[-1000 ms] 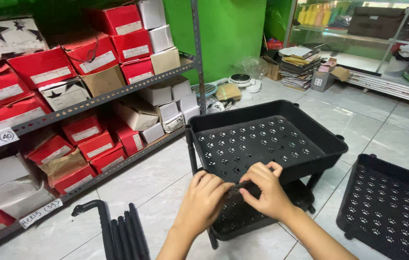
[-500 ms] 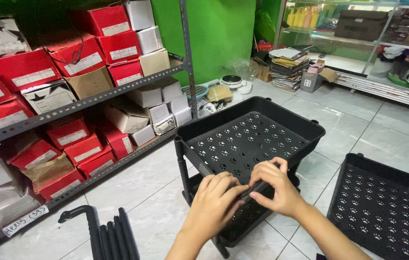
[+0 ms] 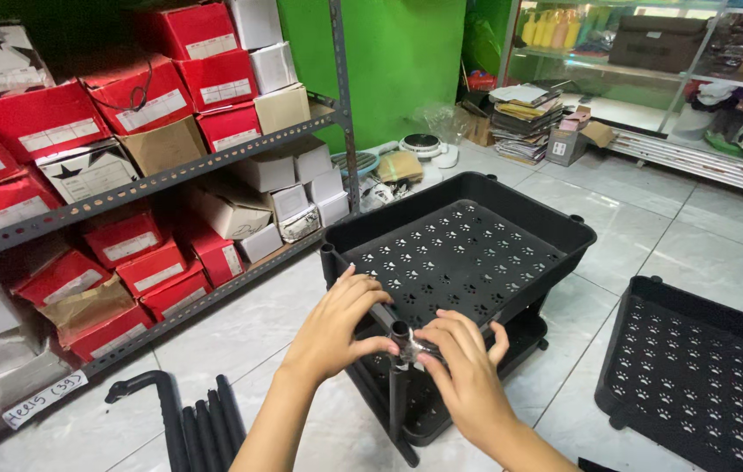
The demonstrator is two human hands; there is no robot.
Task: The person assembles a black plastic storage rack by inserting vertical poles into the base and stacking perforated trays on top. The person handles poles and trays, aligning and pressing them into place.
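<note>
1. Upper tray, black plastic with paw-shaped holes, standing on the tiled floor as the top level of a small rack, just above a lower tray of the same kind.
2. Left hand at the near-left corner of the upper tray, fingers curled together over the rim and pressing on it.
3. Right hand at the near corner, fingers closed around the top of the corner post, a black upright tube running down to the lower tray. Something small and pale between the fingertips there, too small to tell what.
4. Step in hand, as a judgement: seating the near corner of the upper tray on its post, one hand steadying the rim and the other lining up the tube end with the corner socket.
5. For the next move, probably needed: post kept upright, open tube end exactly under the socket, then an even push downward on the corner without tilting the tray off the far posts.
6. Nearby: one more loose tray lying flat on the floor at the right, well apart; a bundle of spare tubes on the floor at the left; a metal shelf full of red and white boxes behind.
</note>
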